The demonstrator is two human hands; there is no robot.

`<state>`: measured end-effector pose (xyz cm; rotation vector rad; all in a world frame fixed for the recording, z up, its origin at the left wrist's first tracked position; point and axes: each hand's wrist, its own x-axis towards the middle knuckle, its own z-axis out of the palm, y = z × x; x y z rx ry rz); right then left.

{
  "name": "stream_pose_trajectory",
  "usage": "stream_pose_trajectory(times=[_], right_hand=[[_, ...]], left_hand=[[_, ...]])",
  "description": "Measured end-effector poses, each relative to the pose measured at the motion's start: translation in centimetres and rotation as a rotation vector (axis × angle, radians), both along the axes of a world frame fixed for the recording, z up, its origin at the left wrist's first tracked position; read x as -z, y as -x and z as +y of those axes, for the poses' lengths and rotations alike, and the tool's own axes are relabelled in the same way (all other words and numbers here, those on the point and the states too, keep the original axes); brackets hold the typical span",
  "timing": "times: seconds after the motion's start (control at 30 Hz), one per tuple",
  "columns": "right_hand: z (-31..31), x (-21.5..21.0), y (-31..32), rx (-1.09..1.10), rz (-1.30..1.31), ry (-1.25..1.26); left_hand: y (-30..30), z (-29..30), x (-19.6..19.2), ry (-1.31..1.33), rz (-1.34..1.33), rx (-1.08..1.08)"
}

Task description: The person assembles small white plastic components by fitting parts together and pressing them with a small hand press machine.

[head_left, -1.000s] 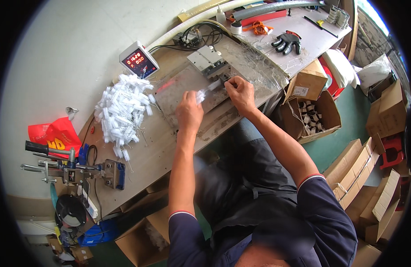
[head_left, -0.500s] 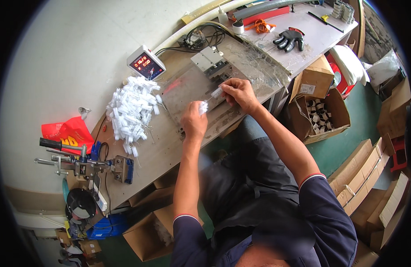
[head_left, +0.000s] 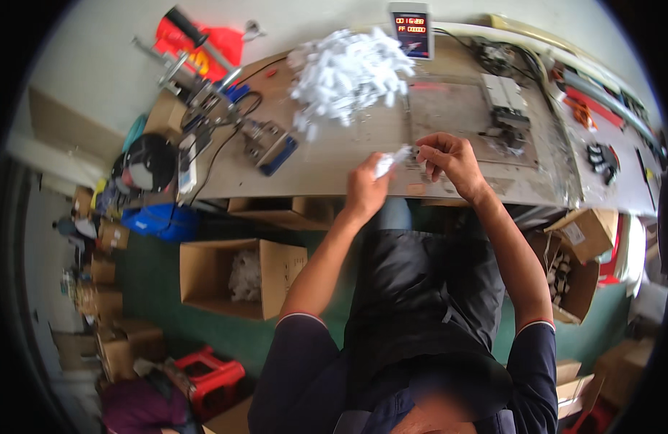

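While the person sits at the long worn wooden workbench [head_left: 334, 163], we see both bare hands raised just above its front edge, close to each other. The left hand [head_left: 364, 189] is closed around a small white plastic piece [head_left: 390, 162]; part of the piece sticks out from the fist toward the right and a little upward. So its long axis seems to point from the left hand toward the right hand [head_left: 450, 155], though the picture is a little blurred here. The fingers of the right hand are bent and pinched together just beside the free end of the piece. We cannot tell if they really touch it or hold some smaller thing. The right hand is therefore the one nearer to the free end, and the piece lies to the left of its fingertips.

Behind the hands, further on the bench, lies a large heap of similar small white plastic pieces [head_left: 348, 69]. A grey digital counter with red digits [head_left: 410, 27] stands beside it, and a grey metal fixture [head_left: 506, 105] is to the right. An open brown cardboard box [head_left: 240, 278] stands on the green floor [head_left: 153, 271] at the person's left.
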<state>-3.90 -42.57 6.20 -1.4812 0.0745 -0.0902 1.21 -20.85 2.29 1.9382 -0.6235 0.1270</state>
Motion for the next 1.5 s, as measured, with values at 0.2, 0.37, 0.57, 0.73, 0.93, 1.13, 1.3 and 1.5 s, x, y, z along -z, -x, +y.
stream_pose_trajectory(times=[0.2, 0.37, 0.57, 0.73, 0.93, 1.13, 1.3, 1.5], right_hand=[[5.2, -3.4, -5.1, -0.132, 0.042, 0.206], [8.7, -8.4, -9.8, -0.182, -0.057, 0.414], [12.8, -13.9, -15.2, -0.173, -0.205, 0.638], [15.1, -17.9, -18.7, -0.151, -0.286, 0.69], [19.6, -21.9, -21.6, -0.064, -0.476, 0.521], [24.0, -25.0, -25.4, -0.18, -0.727, 0.386], [26.1, -28.0, -25.3, -0.247, -0.561, 0.09], [19.6, -27.9, -17.8, -0.747, -0.608, 0.349]], left_hand=[[-4.1, 19.2, 0.6, 0.23, 0.145, -0.49], [-8.6, 26.0, -2.7, 0.159, 0.17, -0.544], [-13.1, 26.7, -3.4, 0.168, 0.212, -0.38], [-14.2, 26.6, -3.9, 0.111, 0.202, -0.305], [-14.4, 26.5, -4.3, 0.075, 0.206, -0.331], [-14.5, 26.8, -5.1, -0.031, 0.181, -0.314], [-14.1, 26.8, -5.8, -0.051, 0.218, -0.323], [-15.3, 26.5, -5.4, -0.111, 0.156, -0.313]])
